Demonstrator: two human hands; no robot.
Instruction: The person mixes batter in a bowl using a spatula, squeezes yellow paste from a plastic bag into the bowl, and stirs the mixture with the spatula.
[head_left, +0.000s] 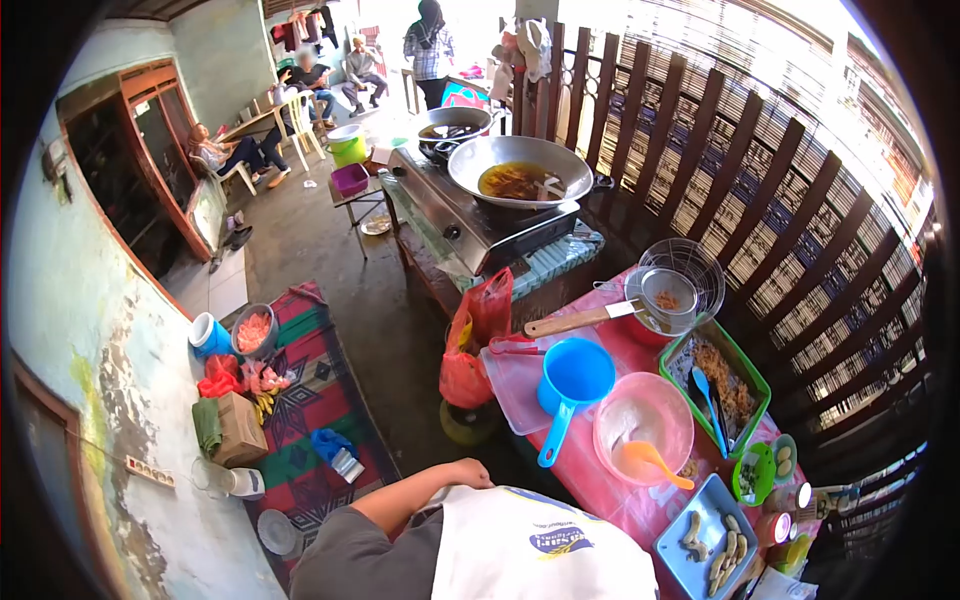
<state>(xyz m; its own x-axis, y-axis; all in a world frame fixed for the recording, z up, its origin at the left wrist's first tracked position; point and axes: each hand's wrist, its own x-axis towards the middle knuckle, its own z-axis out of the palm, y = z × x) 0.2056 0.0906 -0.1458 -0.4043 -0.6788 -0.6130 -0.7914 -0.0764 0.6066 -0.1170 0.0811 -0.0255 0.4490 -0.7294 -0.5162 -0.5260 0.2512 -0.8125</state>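
Note:
My left hand (470, 473) is at the lower middle, by the top edge of the white apron (500, 545). Its fingers look curled; whatever may be inside them is hidden. I do not see my right hand. On the pink-covered table (540, 440) to the right are a blue dipper (578, 372), a pink bowl (625, 405) of pale batter with an orange scoop (655, 462), and a light-blue tray (715, 510) holding several peeled bananas. A green tray (745, 400) of browned food lies beyond them.
Ahead, a stove (470, 225) bears a wide pan (490, 160) of oil and another pan (455, 125) behind it. A red bag (478, 340) hangs before it. A patterned mat (320, 400) with a cardboard box (238, 428) lies left. Several people are at the back.

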